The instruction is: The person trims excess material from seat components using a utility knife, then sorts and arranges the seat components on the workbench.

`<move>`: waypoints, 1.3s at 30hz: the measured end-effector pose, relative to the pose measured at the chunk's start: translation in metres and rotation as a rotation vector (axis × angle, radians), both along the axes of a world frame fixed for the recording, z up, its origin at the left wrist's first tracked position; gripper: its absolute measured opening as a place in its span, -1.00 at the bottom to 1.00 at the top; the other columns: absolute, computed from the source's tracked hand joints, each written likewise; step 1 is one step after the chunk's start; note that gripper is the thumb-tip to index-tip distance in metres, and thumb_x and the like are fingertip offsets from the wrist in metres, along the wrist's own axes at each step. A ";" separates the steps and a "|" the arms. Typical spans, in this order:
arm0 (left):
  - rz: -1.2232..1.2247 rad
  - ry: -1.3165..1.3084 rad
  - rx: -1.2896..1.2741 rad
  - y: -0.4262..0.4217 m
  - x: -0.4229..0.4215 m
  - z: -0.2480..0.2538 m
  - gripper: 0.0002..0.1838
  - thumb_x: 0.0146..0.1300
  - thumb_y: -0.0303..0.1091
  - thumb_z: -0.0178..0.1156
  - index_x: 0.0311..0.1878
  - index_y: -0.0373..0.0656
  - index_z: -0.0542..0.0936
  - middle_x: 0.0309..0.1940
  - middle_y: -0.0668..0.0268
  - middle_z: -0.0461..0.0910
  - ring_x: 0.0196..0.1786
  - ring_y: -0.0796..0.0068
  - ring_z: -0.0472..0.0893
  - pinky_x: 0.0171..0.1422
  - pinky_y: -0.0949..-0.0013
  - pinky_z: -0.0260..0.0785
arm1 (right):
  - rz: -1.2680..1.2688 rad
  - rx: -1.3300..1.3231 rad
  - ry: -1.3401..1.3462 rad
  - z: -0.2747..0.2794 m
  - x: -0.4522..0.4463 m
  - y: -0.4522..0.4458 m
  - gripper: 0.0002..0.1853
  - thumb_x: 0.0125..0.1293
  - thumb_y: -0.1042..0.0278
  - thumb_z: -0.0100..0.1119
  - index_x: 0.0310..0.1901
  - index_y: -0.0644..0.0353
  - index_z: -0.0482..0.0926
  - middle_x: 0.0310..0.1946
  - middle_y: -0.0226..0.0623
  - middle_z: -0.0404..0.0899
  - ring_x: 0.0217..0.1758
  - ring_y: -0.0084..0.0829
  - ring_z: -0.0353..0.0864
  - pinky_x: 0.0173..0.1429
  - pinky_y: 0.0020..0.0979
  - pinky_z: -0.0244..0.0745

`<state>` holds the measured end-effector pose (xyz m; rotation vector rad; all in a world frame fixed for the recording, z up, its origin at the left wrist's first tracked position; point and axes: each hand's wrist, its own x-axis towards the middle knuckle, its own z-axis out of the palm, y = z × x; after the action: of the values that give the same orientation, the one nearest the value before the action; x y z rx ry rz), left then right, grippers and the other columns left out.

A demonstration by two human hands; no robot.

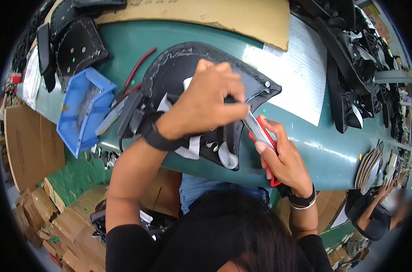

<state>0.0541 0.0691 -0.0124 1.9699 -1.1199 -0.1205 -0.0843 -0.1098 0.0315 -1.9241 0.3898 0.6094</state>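
Note:
My right hand (pixel 285 158) grips a red utility knife (pixel 268 144), its silver blade pointing up and left. My left hand (pixel 208 97) is curled closed above a curved black padded piece (pixel 172 68), its thumb at the blade's tip. The left fingers are a little blurred, and what they pinch, if anything, cannot be made out. The black piece lies on the green table (pixel 301 167). It has a rough stitched edge, a small metal rivet (pixel 267 84) near its right corner, and white strips (pixel 227 156) along its near side.
Left of the piece are a blue plastic bin (pixel 81 113) and red-handled pliers (pixel 135 75). Cardboard (pixel 197 11) and a printed sheet (pixel 301 68) lie at the back. Black parts are piled at right (pixel 351 77) and upper left (pixel 81 47). Another person (pixel 373 213) works at far right.

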 end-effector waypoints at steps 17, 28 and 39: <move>-0.018 -0.449 0.390 0.037 0.031 0.017 -0.75 0.25 -0.14 0.22 -0.37 -0.13 0.61 0.08 0.17 0.45 0.12 0.18 0.43 0.16 0.11 0.16 | 0.590 -0.766 -0.382 0.033 -0.042 -0.019 -0.46 0.28 0.21 0.21 0.31 -0.28 0.42 -0.69 -0.29 0.45 -0.67 -0.16 0.49 -0.53 -0.20 0.32; -0.065 0.452 -0.186 0.044 -0.044 0.040 -0.67 0.24 -0.34 0.27 -0.57 -0.21 0.40 -0.06 0.09 0.55 -0.14 0.27 0.62 -0.09 0.31 0.43 | 0.759 -0.710 -0.389 0.034 -0.005 -0.057 -0.50 0.29 0.18 0.17 0.29 -0.14 0.44 -0.64 -0.28 0.48 -0.60 -0.16 0.49 -0.47 -0.20 0.30; 0.261 -0.050 0.232 -0.004 -0.088 0.017 -0.75 0.08 -0.22 0.35 -0.50 -0.13 0.52 -0.53 0.37 0.37 -0.41 0.36 0.34 -0.22 0.24 0.09 | 0.153 -0.394 -0.732 -0.023 -0.047 -0.057 -0.44 0.21 0.28 0.31 0.28 -0.06 0.46 -0.64 -0.28 0.48 -0.65 -0.15 0.49 -0.54 -0.26 0.33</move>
<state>-0.0335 0.0651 0.0050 2.3197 -0.9020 -0.0643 -0.1312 -0.1667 0.0087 -2.4063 -0.1200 -0.1180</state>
